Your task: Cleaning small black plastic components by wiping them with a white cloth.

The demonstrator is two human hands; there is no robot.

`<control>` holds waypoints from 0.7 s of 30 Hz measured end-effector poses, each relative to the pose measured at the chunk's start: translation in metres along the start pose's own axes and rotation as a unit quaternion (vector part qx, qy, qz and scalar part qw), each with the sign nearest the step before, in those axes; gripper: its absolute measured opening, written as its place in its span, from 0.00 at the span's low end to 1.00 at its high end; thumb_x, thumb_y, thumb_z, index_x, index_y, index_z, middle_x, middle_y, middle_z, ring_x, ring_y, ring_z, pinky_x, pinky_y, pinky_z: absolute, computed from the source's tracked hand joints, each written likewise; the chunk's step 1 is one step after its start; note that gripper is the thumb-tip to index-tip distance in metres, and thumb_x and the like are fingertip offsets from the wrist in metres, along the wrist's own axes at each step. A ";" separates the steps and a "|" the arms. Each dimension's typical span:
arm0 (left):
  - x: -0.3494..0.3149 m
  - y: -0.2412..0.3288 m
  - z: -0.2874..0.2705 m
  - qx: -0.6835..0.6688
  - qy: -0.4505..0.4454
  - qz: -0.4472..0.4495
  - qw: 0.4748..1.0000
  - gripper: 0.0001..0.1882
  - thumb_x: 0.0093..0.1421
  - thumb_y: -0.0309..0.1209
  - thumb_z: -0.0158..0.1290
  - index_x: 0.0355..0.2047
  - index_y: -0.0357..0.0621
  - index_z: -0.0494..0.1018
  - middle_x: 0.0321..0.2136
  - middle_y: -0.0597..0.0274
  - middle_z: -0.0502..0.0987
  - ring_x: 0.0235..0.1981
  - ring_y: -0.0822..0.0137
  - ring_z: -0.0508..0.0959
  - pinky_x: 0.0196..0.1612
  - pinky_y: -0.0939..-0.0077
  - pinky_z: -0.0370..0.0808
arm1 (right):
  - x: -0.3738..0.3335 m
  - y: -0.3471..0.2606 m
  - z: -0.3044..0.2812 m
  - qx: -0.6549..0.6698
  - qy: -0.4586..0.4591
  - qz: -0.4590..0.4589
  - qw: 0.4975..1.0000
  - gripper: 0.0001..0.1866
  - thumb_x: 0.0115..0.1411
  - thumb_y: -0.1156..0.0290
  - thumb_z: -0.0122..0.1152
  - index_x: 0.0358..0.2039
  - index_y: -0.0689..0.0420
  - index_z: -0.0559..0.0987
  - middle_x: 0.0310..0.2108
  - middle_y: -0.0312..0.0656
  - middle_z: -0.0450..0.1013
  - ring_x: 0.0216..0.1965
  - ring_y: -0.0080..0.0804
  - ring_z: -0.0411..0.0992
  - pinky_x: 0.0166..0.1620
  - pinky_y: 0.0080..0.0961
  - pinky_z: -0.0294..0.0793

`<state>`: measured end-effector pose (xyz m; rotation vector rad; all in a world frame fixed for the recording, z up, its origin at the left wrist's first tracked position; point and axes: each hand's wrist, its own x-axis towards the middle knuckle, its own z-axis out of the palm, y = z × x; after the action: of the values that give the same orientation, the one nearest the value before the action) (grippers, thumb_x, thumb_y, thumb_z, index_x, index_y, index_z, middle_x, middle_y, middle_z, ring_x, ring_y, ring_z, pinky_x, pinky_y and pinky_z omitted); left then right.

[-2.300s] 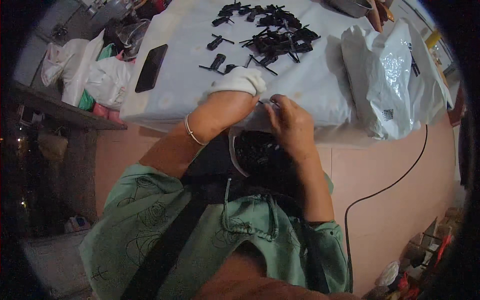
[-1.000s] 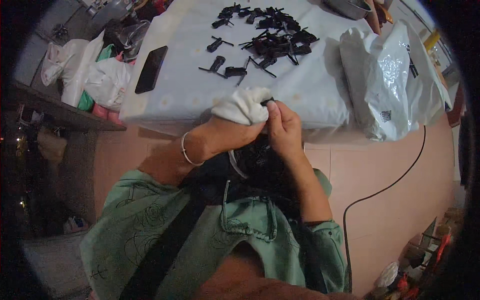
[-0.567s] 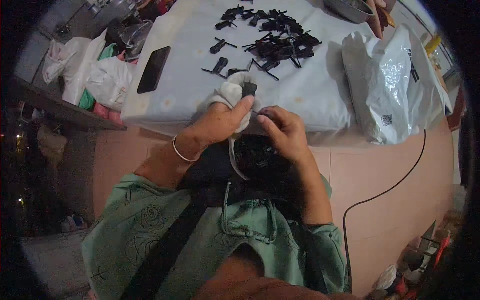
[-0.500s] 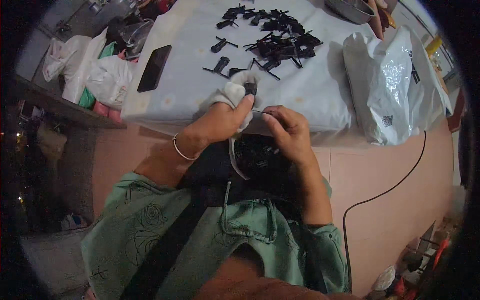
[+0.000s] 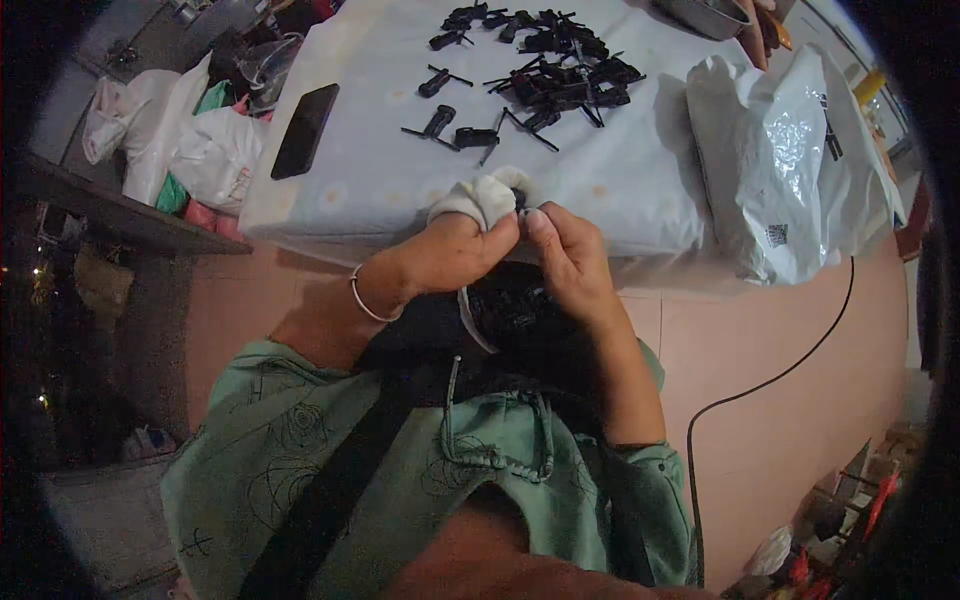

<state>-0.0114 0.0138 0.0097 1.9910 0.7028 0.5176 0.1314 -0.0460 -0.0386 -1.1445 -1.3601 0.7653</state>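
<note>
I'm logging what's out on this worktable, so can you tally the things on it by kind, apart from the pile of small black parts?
Black phone: 1
Large white plastic bag: 1
White cloth, held in the left hand: 1
Metal bowl, at the far edge: 1
Total: 4
The black parts overlap too much to count exactly.

small black part [image 5: 519,197] mostly hidden by white cloth [image 5: 480,198]
</note>
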 end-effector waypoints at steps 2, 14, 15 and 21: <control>-0.002 -0.006 0.008 0.036 0.045 0.046 0.997 0.12 0.53 0.29 0.42 0.37 0.36 0.66 0.29 0.50 0.70 0.32 0.59 0.72 0.36 0.68 0.68 | 0.000 -0.002 0.002 -0.018 0.003 0.002 1.000 0.14 0.59 0.68 0.47 0.20 0.62 0.67 0.14 0.36 0.59 0.18 0.22 0.55 0.22 0.21 0.59; -0.010 0.003 0.009 0.190 0.055 0.089 0.976 0.11 0.54 0.32 0.44 0.35 0.39 0.66 0.33 0.44 0.68 0.35 0.48 0.69 0.38 0.60 0.66 | -0.002 -0.002 0.016 0.105 0.004 0.033 0.994 0.16 0.60 0.65 0.44 0.21 0.62 0.67 0.15 0.33 0.60 0.20 0.20 0.56 0.25 0.20 0.60; -0.010 0.007 0.005 0.190 0.056 0.089 0.976 0.11 0.54 0.32 0.44 0.35 0.39 0.66 0.33 0.44 0.68 0.35 0.48 0.69 0.38 0.60 0.66 | -0.002 -0.001 0.011 0.139 -0.019 0.072 0.988 0.16 0.60 0.64 0.44 0.21 0.62 0.67 0.16 0.31 0.61 0.21 0.18 0.57 0.25 0.19 0.60; 0.017 -0.015 -0.038 0.221 0.109 0.111 0.963 0.16 0.55 0.32 0.44 0.43 0.36 0.65 0.39 0.45 0.69 0.41 0.51 0.69 0.45 0.70 0.65 | 0.001 -0.003 -0.013 0.115 0.051 0.093 0.988 0.17 0.60 0.61 0.45 0.18 0.55 0.67 0.16 0.24 0.57 0.18 0.12 0.52 0.21 0.12 0.52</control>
<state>-0.0255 0.0550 0.0157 2.4748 0.7853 0.7750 0.1436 -0.0480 -0.0333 -1.1214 -1.0594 0.9584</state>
